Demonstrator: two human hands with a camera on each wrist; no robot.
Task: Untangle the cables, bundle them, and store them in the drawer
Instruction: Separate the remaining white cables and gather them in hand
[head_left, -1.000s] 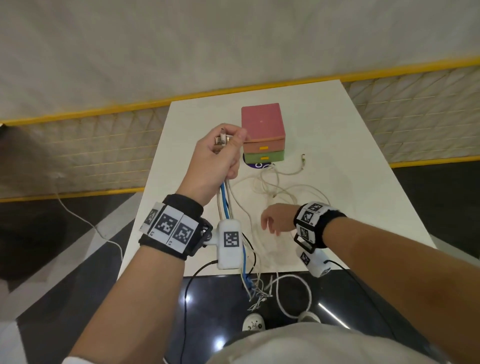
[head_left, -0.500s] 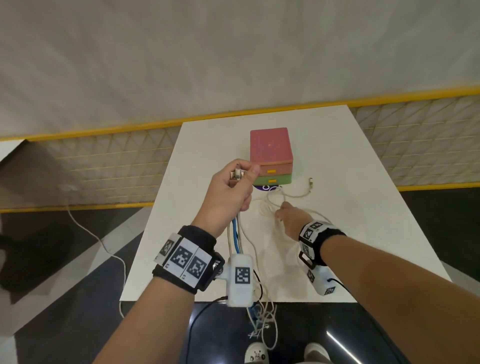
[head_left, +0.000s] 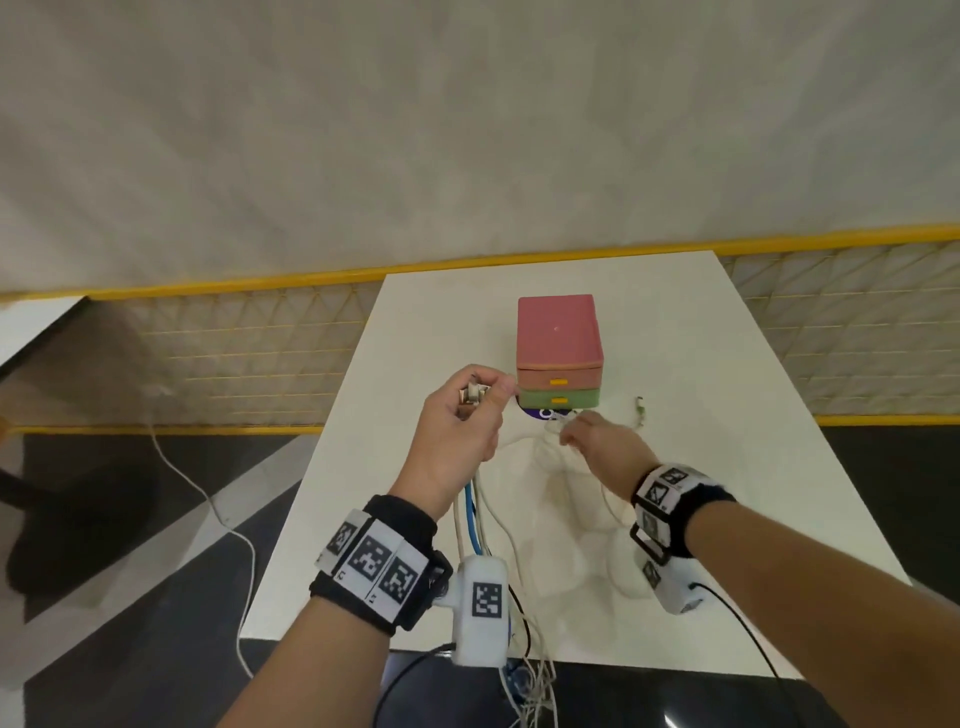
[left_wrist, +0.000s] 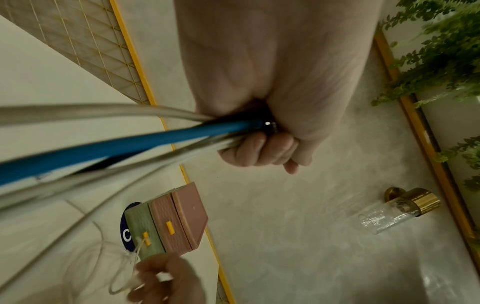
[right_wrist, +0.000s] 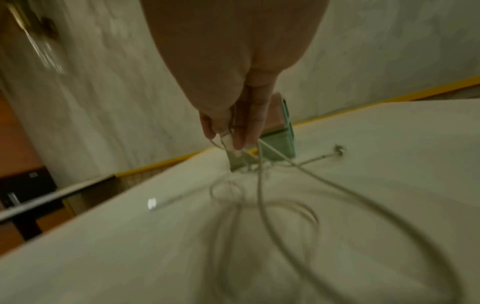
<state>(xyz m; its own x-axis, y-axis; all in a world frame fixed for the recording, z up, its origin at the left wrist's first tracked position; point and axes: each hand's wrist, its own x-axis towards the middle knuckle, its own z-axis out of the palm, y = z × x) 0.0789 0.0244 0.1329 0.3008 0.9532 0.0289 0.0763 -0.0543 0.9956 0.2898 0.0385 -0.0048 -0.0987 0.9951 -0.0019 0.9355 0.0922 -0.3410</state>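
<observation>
Blue cable (left_wrist: 109, 148) in left hand (head_left: 457, 441): smooth glossy plastic jacket. White cables (right_wrist: 285, 160) at right hand (head_left: 597, 447): smooth plastic. Drawer box (head_left: 560, 353) beyond hands: matt plastic. Table (head_left: 727, 415): matt white. Metal connector tips (head_left: 472, 392) above left fist.

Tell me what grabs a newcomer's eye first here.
The pink-and-green drawer box stands mid-table. Just before it, the left hand grips a bunch of cable ends, a blue cable among pale ones, trailing over the near table edge. Beside it, the right hand pinches a thin white cable.
</observation>
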